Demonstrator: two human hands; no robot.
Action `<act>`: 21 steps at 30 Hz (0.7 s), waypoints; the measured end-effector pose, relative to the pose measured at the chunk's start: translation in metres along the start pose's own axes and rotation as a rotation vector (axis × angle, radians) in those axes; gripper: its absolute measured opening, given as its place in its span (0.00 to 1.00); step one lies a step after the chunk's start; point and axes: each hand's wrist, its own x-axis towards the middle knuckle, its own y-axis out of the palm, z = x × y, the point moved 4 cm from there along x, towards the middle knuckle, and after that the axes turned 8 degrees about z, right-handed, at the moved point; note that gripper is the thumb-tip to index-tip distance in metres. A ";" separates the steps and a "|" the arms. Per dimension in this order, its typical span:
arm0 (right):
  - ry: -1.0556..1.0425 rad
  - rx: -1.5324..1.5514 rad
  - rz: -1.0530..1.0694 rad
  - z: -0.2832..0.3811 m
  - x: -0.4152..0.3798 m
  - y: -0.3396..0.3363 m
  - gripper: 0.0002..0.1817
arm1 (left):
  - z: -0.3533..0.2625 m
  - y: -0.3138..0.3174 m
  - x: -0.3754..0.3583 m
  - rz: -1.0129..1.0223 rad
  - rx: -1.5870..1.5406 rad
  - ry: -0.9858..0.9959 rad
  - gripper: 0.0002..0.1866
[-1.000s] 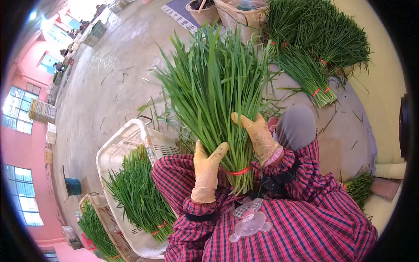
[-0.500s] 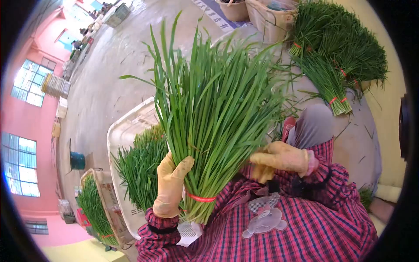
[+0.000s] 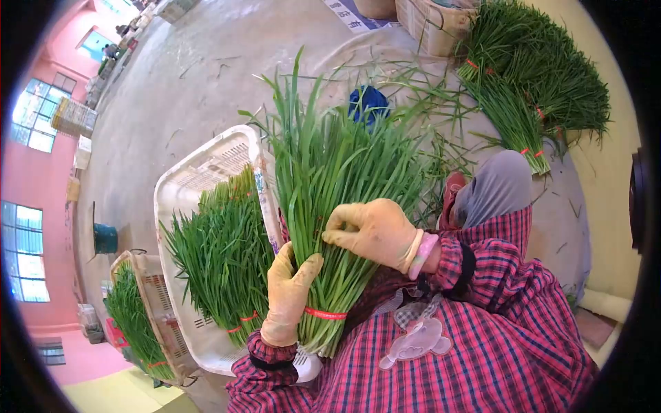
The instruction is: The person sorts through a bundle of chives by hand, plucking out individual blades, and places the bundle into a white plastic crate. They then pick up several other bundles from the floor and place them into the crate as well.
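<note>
A large bundle of long green leafy stalks (image 3: 344, 172), bound near its cut ends by a red band (image 3: 325, 314), leans upright before me. My left hand (image 3: 289, 296), in a yellowish glove, grips its lower left side just above the band, thumb across the stalks. Above and right of it, my right hand (image 3: 379, 233), gloved too, pinches at the front of the bundle with thumb and fingertips together; what lies between them is too small to make out. Left of the bundle, a white plastic basket (image 3: 165, 199) holds more banded bundles (image 3: 224, 261).
A second crate (image 3: 155, 282) of greens stands at the far left. Banded bundles (image 3: 537, 76) are piled at the upper right, near a basket (image 3: 434, 27). A blue object (image 3: 368, 104) shows behind the held bundle. Loose leaves are scattered on the floor, and a teal bucket (image 3: 105, 238) is farther left.
My right hand has moved left and up from beside the bundle onto its front, closing thumb and fingers. The bundle and my left hand sit slightly lower and farther right in view.
</note>
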 end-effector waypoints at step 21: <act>-0.145 -0.254 -0.075 0.003 0.009 -0.017 0.11 | 0.006 0.001 -0.005 -0.133 0.064 0.085 0.14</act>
